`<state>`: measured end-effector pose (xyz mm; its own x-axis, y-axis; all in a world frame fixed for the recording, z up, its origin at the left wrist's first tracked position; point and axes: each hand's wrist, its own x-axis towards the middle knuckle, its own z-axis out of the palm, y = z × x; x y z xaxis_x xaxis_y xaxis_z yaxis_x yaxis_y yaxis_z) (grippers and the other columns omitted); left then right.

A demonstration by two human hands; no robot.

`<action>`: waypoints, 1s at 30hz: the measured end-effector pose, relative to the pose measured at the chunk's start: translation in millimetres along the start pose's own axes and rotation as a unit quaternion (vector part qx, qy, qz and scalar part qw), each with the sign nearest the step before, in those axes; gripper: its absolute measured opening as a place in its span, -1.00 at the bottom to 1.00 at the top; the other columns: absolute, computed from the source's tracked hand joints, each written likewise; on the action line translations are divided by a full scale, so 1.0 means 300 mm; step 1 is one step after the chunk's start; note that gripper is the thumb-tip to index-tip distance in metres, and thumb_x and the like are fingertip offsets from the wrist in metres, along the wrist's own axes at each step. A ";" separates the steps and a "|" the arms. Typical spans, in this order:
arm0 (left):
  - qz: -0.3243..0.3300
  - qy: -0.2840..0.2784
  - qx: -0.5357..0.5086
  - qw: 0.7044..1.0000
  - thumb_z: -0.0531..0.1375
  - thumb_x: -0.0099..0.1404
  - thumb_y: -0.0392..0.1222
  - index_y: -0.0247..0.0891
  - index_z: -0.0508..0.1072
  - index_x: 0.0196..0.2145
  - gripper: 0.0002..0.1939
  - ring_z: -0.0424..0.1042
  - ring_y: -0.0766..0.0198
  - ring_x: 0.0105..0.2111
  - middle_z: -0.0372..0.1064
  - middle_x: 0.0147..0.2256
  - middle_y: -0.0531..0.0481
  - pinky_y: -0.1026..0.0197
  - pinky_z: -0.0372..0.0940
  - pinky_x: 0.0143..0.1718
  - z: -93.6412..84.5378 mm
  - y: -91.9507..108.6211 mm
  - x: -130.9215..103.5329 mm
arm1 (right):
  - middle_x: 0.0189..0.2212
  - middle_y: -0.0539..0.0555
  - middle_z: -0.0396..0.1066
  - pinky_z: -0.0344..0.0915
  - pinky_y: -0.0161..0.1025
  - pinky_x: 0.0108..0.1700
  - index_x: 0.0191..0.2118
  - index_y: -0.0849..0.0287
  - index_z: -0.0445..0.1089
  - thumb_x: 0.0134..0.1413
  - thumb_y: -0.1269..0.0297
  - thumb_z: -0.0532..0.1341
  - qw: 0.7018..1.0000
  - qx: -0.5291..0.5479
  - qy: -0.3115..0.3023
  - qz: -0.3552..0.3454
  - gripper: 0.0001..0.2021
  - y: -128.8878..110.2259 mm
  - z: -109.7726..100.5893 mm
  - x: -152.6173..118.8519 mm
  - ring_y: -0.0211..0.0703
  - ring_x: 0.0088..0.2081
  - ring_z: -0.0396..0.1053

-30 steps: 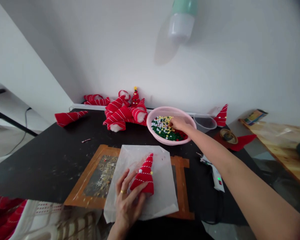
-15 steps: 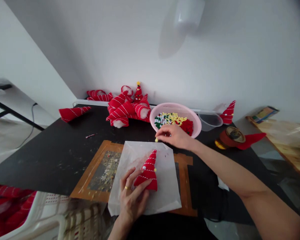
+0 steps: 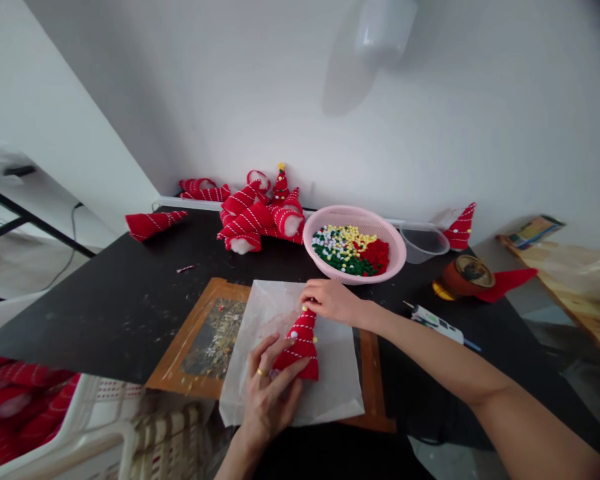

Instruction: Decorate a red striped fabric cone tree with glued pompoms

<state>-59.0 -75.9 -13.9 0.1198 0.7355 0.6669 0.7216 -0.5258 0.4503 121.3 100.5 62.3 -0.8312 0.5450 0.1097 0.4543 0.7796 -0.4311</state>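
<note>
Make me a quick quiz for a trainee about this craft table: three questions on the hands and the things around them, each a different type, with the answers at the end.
1. Multiple choice: What colour is the pom-pom at the tip of the red cone, by the fingertips of the right hand?
A) green
B) yellow
C) red

2. True or false: The left hand rests on the lower part of the red cone.

3. Fill in the blank: Seen from the person's side, the glue gun lies to the ____ of the white paper.

Key: 1: B, yellow. 2: True. 3: right.
</note>
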 end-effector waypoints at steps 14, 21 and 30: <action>0.014 -0.004 0.001 1.000 0.21 0.27 -0.45 -0.04 0.57 -0.02 -0.59 0.23 -0.08 0.21 0.34 0.13 -0.12 -0.19 0.39 0.08 0.006 -0.003 -0.005 | -0.21 0.12 0.46 0.22 -0.23 -0.19 -0.20 0.23 0.52 0.27 0.45 0.21 0.992 -0.079 -0.101 -0.020 -0.88 -0.022 -0.006 -0.019 -0.08 -0.15 0.41; 0.010 -0.004 -0.001 1.000 0.23 0.28 -0.45 -0.06 0.58 -0.05 -0.62 0.24 -0.08 0.20 0.36 0.12 -0.13 -0.19 0.39 0.07 0.005 0.003 0.004 | -0.23 0.10 0.43 0.22 -0.25 -0.23 -0.15 0.15 0.61 0.25 0.45 0.18 0.992 -0.061 -0.109 0.008 -0.77 -0.023 -0.013 -0.053 -0.11 -0.20 0.40; 0.010 -0.006 -0.002 1.000 0.21 0.28 -0.45 -0.07 0.58 -0.05 -0.63 0.24 -0.08 0.20 0.35 0.13 -0.13 -0.20 0.38 0.09 -0.001 0.003 0.003 | -0.23 0.08 0.49 0.28 -0.25 -0.19 -0.07 0.17 0.57 0.23 0.49 0.17 0.997 0.066 0.003 0.029 -0.74 -0.039 -0.149 -0.066 -0.18 -0.28 0.41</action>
<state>-58.5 -76.0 -12.6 0.1430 0.7296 0.6687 0.7166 -0.5424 0.4385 146.6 94.3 105.4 -0.8020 0.5910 0.0865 0.4558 0.6992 -0.5507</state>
